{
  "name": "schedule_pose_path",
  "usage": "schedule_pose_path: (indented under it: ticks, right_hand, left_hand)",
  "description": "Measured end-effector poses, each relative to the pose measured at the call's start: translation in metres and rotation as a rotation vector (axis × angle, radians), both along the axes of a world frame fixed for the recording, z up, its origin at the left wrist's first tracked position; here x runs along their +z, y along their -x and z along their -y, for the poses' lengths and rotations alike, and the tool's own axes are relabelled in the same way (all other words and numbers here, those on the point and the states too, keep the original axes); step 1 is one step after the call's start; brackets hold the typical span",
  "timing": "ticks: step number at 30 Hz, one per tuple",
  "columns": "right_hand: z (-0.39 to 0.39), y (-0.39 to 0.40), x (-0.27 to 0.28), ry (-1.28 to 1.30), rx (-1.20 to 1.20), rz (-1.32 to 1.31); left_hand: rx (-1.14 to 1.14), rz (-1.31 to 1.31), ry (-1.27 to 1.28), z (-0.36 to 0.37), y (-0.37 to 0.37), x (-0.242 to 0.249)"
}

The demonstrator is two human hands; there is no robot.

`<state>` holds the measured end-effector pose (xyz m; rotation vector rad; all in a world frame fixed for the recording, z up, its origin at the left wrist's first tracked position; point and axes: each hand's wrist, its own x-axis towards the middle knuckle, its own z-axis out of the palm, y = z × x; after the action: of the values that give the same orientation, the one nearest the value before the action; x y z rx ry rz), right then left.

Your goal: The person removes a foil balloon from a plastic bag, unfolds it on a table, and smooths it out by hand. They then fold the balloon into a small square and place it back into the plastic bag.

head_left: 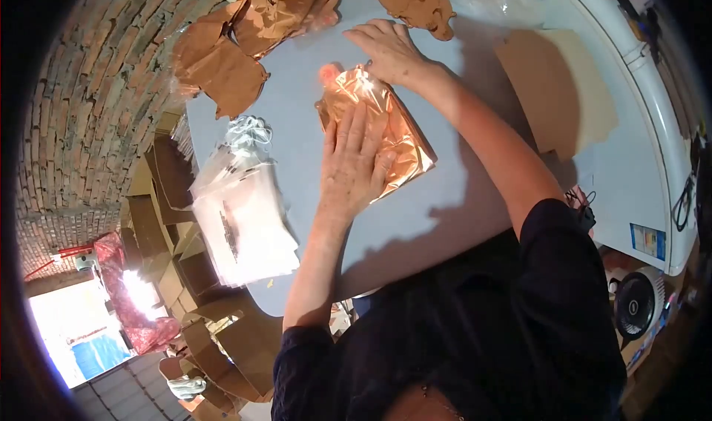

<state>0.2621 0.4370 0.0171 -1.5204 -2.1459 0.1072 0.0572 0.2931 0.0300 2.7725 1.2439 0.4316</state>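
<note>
A shiny copper-coloured foil sheet or folded bag point(404, 150) lies on the grey table point(415, 232) in front of me. Flat on its left half rests my left hand point(348, 158), fingers stretched out and holding nothing. My right hand point(389, 54) is at the far right corner of the foil, its heel touching or close to the edge. Its fingers extend past the foil toward the far left, over the table. A small pinkish-orange piece point(330, 74) shows at the foil's far left corner; I cannot make out what it is.
Clear plastic bags with white cords point(248, 221) are stacked on the left. Crumpled copper-brown foil pieces point(222, 68) lie along the far side. Brown cardboard sheets point(549, 87) sit on the right, near a white curved-edged appliance point(645, 117). Below are cardboard boxes point(237, 347) and a black fan point(634, 306).
</note>
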Motion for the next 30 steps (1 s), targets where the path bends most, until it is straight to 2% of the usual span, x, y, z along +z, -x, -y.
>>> schedule_pose_path:
  ticks: [3,6,9,12,15,19,26,30]
  right_hand:
    - [-0.015,-0.008,0.000,-0.070,0.038,-0.011]
    - [-0.015,-0.016,0.003,-0.180,0.076,-0.190]
    - [0.019,-0.021,0.028,-0.178,0.161,-0.169]
    - [0.065,-0.015,0.029,-0.114,0.189,0.054]
    - [0.118,0.005,0.024,-0.154,0.216,0.067]
    - [0.158,0.006,0.006,0.004,0.111,0.244]
    - [0.161,-0.015,-0.011,-0.120,0.067,0.176]
    - [0.178,-0.024,0.012,-0.211,0.042,0.137]
  left_hand:
    - [-0.001,0.011,-0.005,0.001,0.000,-0.001]
    - [-0.017,0.034,-0.033,-0.001,0.002,-0.004]
    - [-0.023,0.072,-0.074,-0.001,0.001,-0.007]
    - [-0.033,0.085,-0.079,-0.002,0.002,-0.009]
    - [-0.024,0.005,-0.074,-0.004,0.004,-0.015]
    - [-0.030,0.049,-0.073,-0.002,0.005,-0.012]
    - [-0.010,0.042,-0.096,-0.001,0.002,-0.007]
    - [-0.004,0.077,-0.102,0.001,0.001,-0.008]
